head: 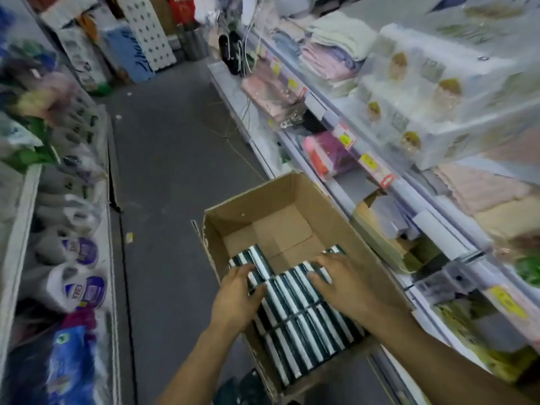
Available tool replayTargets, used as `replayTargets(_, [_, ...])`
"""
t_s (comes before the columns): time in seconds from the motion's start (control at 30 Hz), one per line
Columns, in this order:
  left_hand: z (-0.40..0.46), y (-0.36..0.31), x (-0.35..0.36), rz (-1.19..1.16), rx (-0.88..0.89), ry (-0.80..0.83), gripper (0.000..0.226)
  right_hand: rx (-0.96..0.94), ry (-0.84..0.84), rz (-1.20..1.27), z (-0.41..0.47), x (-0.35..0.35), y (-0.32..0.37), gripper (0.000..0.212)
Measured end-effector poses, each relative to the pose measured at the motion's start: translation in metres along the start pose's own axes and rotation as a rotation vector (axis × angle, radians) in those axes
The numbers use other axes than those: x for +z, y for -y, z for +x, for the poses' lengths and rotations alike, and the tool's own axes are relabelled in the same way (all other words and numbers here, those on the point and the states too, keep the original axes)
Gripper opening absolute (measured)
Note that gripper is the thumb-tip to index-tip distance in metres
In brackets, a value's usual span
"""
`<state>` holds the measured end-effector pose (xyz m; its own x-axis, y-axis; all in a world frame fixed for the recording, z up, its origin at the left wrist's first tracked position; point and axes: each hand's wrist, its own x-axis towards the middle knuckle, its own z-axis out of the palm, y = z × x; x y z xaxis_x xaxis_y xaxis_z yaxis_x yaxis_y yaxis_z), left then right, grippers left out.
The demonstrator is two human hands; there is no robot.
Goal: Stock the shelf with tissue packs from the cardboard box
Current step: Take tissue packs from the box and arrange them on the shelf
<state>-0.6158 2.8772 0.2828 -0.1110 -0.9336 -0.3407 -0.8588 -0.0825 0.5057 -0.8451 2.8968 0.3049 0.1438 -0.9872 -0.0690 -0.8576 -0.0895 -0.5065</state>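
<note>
Head view shows both hands down in the cardboard box (280,200), which stands on the floor beside the shelf (388,182). Left hand (233,293) has its grip curled on the end of a row of tissue packs (295,325); right hand (347,285) lies on top of the packs, fingers spread and straight. I judge the step is gathering a bundle. Next, lift it over the box's right wall to the shelf. Far half of the box is bare; aisle floor on the left gives room.

Green/white tissue packs (295,311) upright in open cardboard box (280,197) (far end bare).
</note>
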Motion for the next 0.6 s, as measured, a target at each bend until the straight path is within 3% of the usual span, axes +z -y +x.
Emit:
replayTargets(0.37, [0.129, 0.046, 0.059, -0.348, -0.431, 0.079, 0.054, 0.134, 0.243, 0.056, 0.124, 0.156, -0.016, 0.029])
replayTargets(0.6, [0.152, 0.063, 0.079, -0.263, -0.417, 0.091, 0.055, 0.165, 0.266, -0.149, 0.153, 0.2, -0.028, 0.038])
